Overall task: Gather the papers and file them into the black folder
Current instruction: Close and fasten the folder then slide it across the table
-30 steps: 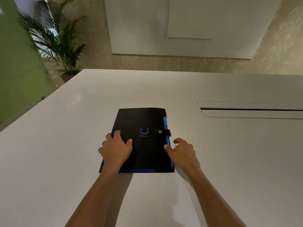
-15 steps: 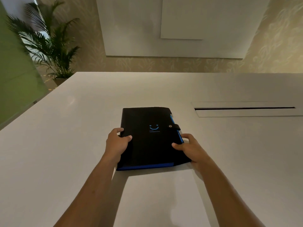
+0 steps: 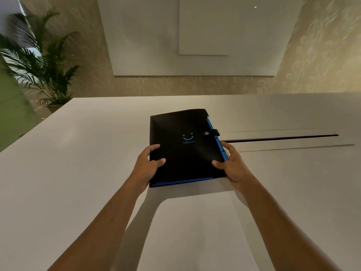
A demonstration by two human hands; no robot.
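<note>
Both hands, left and right, grip the closed black folder, its contents hidden.

Blue smiley sign on black folder — small print beneath unreadable

From my remote feed, two bare forearms enter at five and seven o'clock. My left hand and right hand show no sleeves. Neither wears rings or watches.

folder above table, slot right, plant far left
</note>
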